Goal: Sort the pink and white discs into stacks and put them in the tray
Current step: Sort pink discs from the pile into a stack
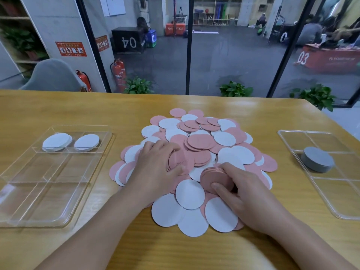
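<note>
Loose heap of pink and white discs [202, 145]: spread over the middle of the wooden table [48, 106], colours mixed and overlapping.
Pink stack [215, 179]: small, gripped edge-on by the right hand [245, 191], thumb on the near side, fingers curled round the far side, low over the heap.
Single pink disc [182, 160]: tilted, pinched between thumb and curled fingers of the left hand [155, 162], just left of the pink stack.
Left clear tray [39, 191]: divided into compartments; two white stacks [57, 142], one in each of its far compartments.
Right clear tray [331, 193]: also divided; one grey stack [317, 159] in a middle compartment.
Both trays lie well apart from the heap.
</note>
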Demonstrator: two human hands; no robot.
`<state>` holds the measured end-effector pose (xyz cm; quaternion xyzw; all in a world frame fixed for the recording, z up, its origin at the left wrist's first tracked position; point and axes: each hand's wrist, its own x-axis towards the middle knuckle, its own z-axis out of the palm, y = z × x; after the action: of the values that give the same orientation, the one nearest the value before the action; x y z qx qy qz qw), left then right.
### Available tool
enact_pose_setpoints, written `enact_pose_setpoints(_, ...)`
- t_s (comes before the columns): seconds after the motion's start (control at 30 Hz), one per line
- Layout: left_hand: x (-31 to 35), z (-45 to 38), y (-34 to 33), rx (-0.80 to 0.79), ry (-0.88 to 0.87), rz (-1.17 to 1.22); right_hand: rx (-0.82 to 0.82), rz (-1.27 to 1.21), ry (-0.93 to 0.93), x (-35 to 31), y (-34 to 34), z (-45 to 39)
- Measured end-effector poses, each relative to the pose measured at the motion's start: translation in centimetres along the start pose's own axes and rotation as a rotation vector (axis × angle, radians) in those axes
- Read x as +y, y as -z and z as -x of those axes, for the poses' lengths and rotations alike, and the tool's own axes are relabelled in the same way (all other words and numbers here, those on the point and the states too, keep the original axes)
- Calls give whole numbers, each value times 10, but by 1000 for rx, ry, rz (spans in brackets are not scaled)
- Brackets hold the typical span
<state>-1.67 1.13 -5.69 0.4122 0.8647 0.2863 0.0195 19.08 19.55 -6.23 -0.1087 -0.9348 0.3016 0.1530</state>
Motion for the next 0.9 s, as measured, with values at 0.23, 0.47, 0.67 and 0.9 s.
enact_pose_setpoints(0.23, -1, 3, 7, 56, 24, 314, 32, -19, -23, 2, 3, 0)
enact_pose_setpoints(0.47, -1, 5, 6, 93, 21, 546, 54, -31, -16, -2, 5, 2)
enact_pose_setpoints(0.67, 3, 7, 8, 121, -27, 555, 92, -161, -15, -3, 9, 4)
enact_pose_setpoints(0.9, 20, 20, -7, -208, -173, 614, 53, -146, -33, -6, 6, 4)
